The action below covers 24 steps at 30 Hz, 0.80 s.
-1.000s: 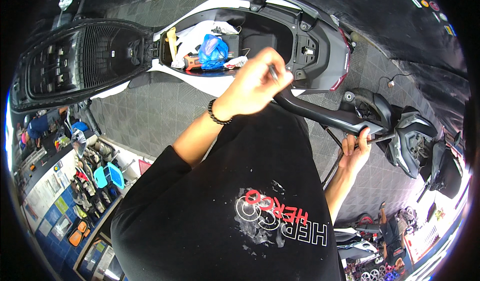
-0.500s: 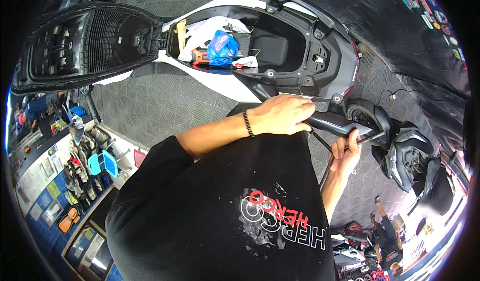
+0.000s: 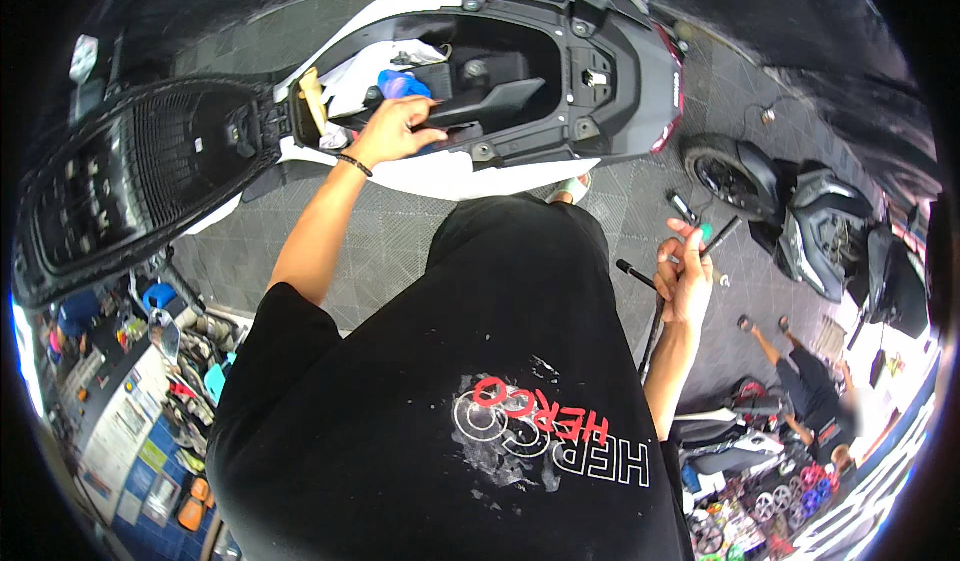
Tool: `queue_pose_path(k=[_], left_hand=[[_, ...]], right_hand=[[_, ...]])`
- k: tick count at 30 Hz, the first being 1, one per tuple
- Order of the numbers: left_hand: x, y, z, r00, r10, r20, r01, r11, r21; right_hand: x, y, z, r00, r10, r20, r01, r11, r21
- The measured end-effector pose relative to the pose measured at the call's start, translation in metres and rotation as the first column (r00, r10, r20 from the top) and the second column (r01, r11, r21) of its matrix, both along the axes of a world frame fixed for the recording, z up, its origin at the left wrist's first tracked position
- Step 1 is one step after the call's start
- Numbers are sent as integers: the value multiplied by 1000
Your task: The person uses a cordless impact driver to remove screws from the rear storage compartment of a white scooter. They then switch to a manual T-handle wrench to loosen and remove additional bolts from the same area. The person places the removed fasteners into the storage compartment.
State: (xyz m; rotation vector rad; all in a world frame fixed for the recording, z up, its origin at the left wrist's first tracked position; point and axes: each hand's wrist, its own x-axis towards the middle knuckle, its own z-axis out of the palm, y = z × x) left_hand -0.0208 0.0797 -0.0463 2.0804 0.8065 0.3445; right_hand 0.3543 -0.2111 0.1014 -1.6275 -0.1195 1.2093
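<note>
My left hand reaches over the near edge of the white scooter's seat storage compartment. Its thumb and fingers are apart, and it seems to hold nothing. Just beyond the fingertips, a dark grey plastic trim panel lies in the compartment. A blue plastic bag and white cloth are beside it. Out to the right, my right hand is closed around a black three-armed wrench, probably a Y-type socket wrench. A small green piece shows at its fingertips; I cannot tell what it is.
The raised seat extends to the left. A dark scooter stands at the right, with a cable on the floor near its wheel. Farther right is another person. Shelves and hanging goods line the lower left.
The grey trim panel, previously between my hands, now lies in the compartment. My left hand has let go of it and moved left. My right hand keeps the wrench, now away from the scooter.
</note>
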Motion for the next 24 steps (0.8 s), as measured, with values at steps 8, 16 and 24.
queue_pose_path(k=[8, 16, 24], left_hand=[[21, 31, -99, 957, 7, -291, 1, 1000, 27], [40, 21, -137, 904, 53, -425, -57, 998, 5], [30, 12, -163, 942, 159, -295, -160, 987, 22]], right_hand=[[-11, -27, -5, 988, -155, 10, 155, 984, -82], [-14, -49, -11, 971, -237, -14, 234, 964, -127], [-3, -50, -19, 969, -234, -78, 224, 967, -121]])
